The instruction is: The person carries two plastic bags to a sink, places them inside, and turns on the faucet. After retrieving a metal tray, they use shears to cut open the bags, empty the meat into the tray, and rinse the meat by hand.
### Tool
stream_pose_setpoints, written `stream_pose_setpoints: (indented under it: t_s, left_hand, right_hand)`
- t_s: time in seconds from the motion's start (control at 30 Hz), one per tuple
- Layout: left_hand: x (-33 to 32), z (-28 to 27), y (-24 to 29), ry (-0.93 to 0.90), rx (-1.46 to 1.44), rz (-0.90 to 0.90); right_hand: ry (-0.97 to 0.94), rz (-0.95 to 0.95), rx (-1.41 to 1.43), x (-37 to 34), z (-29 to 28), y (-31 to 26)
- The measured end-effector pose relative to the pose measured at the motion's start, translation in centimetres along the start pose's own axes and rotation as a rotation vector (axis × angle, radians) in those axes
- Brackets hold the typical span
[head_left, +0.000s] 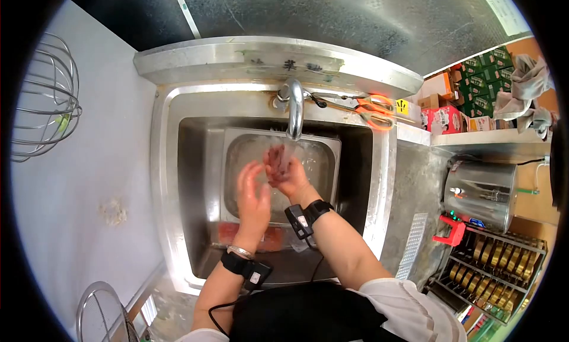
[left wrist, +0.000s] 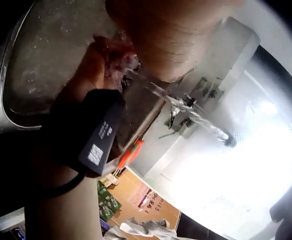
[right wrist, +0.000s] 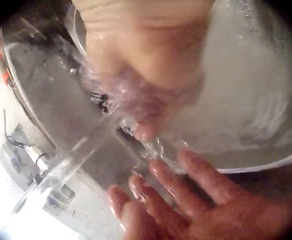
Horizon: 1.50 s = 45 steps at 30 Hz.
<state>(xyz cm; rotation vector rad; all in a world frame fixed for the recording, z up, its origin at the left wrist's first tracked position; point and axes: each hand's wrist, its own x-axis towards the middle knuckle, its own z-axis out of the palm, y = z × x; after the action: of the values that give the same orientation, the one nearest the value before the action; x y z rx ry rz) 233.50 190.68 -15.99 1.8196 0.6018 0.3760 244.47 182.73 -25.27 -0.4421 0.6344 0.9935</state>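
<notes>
My right hand (head_left: pixel 291 179) holds a piece of raw, dark pink meat (head_left: pixel 277 162) under the running water of the tap (head_left: pixel 295 114). In the left wrist view the wet meat (left wrist: pixel 117 57) bulges from that hand, and the water stream (left wrist: pixel 201 120) falls on it. Just left of it is my left hand (head_left: pixel 253 200), its fingers spread, wet and blurred by motion. The right wrist view shows these left fingers (right wrist: pixel 171 190) apart from the meat, holding nothing. Beneath both hands stands a metal pan (head_left: pixel 230 170) with water in it.
The pan sits inside a steel sink (head_left: pixel 172 182). A red slab in clear wrap (head_left: pixel 269 240) lies in the sink's near part. Orange-handled scissors (head_left: pixel 374 110) rest on the back ledge beside the tap. A wire rack (head_left: pixel 50 96) hangs on the left wall.
</notes>
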Motion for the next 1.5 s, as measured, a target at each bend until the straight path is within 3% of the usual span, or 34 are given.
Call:
stream_pose_setpoints:
  t_s: [0.07, 0.17, 0.3, 0.37, 0.4, 0.47, 0.5, 0.53, 0.6, 0.73, 0.83, 0.87, 0.9, 1.03, 1.13, 1.2, 1.33, 1.43, 1.5]
  left_hand:
    - [0.2, -0.5, -2.0, 0.035, -0.106, -0.040]
    - [-0.1, 0.4, -4.0, 0.114, -0.495, -0.429]
    - [-1.1, 1.7, -6.2, 0.075, -1.186, -0.876]
    - [-1.9, 3.6, -6.8, 0.148, -1.314, -1.109]
    - [-2.2, 4.3, -6.8, 0.187, -1.378, -1.219]
    - [-2.7, 4.0, -6.4, -0.030, -1.504, -0.939]
    - [-2.8, 4.0, -7.0, -0.105, -1.561, -0.835]
    - [-2.8, 4.0, -7.0, -0.183, -1.613, -0.728]
    - [-2.5, 4.1, -6.8, -0.155, -1.609, -0.785]
    - [-2.5, 4.0, -8.6, -0.149, -1.479, -0.821]
    - [-2.6, 2.9, -8.7, -0.081, -1.535, -0.927]
    - [-2.6, 2.2, -8.1, -0.041, -1.584, -0.984]
    - [-2.5, 1.4, -6.9, 0.041, -1.449, -1.048]
    - [-3.3, -0.8, -9.6, -0.074, -1.599, -0.998]
    - [-3.3, -2.0, -9.0, -0.025, -1.572, -1.020]
    - [-3.4, -2.5, -9.0, 0.029, -1.519, -1.035]
    - [-3.1, -3.8, -8.4, 0.104, -1.516, -0.993]
    - [-3.2, -5.5, -8.6, 0.050, -1.599, -0.930]
    - [-3.5, -6.1, -8.2, 0.083, -1.566, -0.933]
  right_hand:
    - [0.022, 0.070, 0.023, 0.5, 0.6, -0.6]
    - [-0.089, 0.176, 0.026, 0.8, -0.4, -0.8]
    - [0.032, 0.118, -0.165, -2.2, -0.6, 0.9]
    - [0.001, 0.074, -0.207, -3.6, -1.2, 2.2]
    - [-0.016, -0.085, -0.460, -4.4, -1.2, 2.9]
    - [-0.055, -0.415, -0.961, -6.8, -0.7, 4.4]
    - [-0.080, -0.657, -1.395, -8.3, 0.1, 4.2]
    - [-0.156, -0.802, -1.586, -9.3, 0.5, 4.0]
    - [-0.326, -1.111, -1.960, -10.7, 1.4, 3.5]
    - [-0.393, -1.246, -1.993, -13.2, 4.1, 2.4]
    - [0.118, -0.805, -1.412, -10.7, 1.7, 1.5]
    - [0.104, -0.827, -1.529, -9.2, 0.9, 0.7]
    - [0.089, -0.848, -1.644, -7.2, 0.2, -0.5]
    - [-0.050, -1.087, -2.248, -0.5, -1.5, -2.6]
    - [-0.328, -0.951, -2.509, 4.7, -4.3, -2.7]
    - [-0.238, -0.740, -2.410, 5.7, -5.3, -2.2]
    - [-0.089, -0.284, -2.553, 2.1, -3.7, -1.3]
    - [-0.219, -0.416, -2.207, 0.9, -5.0, 0.7]
    - [-0.430, -0.533, -2.112, 0.2, -5.1, 3.4]
